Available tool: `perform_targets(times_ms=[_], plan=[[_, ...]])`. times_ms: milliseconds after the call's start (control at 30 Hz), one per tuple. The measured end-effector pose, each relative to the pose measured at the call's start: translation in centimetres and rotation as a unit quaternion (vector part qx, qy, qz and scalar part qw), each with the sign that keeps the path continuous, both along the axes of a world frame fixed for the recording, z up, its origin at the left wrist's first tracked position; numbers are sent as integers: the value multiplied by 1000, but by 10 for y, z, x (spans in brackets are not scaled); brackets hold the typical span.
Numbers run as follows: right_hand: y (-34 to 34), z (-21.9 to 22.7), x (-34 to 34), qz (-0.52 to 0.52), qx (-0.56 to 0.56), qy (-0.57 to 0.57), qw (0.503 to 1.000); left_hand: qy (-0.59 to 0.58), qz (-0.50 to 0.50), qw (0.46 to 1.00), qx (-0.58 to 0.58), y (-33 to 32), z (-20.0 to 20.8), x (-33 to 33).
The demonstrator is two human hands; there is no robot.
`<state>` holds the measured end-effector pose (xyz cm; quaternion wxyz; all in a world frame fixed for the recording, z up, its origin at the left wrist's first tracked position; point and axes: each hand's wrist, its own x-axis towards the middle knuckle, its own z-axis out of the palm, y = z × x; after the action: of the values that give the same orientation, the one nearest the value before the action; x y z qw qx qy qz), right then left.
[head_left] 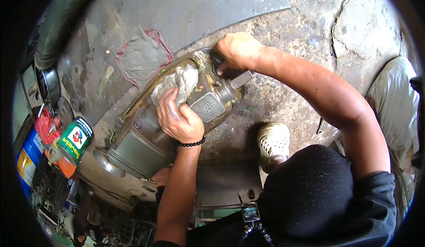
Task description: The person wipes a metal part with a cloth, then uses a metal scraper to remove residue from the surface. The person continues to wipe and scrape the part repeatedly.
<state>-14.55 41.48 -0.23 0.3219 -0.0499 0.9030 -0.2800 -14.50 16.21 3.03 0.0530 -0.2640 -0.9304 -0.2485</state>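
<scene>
A heavy metal machine part (146,147) with a round shaft end, a coarse screw and brown grease lies slantwise on the floor. My left hand (179,118), with a dark bead bracelet at the wrist, presses a crumpled grey-white rag (183,80) onto its upper face; the fingers are bent over the cloth. At the part's far right end is my right hand (237,52), its fingers closed around the dark edge beside the protruding shaft (241,80). Some of those fingertips are hidden behind the metal.
A grey cloth with a red border (144,57) lies left of the part, near a large metal sheet (212,3). A green can (75,140), a blue container (30,160) and a red plastic bag (46,125) stand at left. A pale clog-like shoe (273,143) is at lower right.
</scene>
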Motion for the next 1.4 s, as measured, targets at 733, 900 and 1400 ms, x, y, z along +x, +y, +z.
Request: perform_targets(times_ms=[733, 900, 1400], plan=[[43, -9, 30, -133, 86, -135, 978, 11, -17, 1000, 5, -5, -1, 0], [57, -5, 117, -439, -66, -94, 891, -7, -3, 1000, 10, -5, -2, 2], [-50, -15, 71, -398, -27, 23, 917, 9, -9, 1000, 5, -2, -1, 0]])
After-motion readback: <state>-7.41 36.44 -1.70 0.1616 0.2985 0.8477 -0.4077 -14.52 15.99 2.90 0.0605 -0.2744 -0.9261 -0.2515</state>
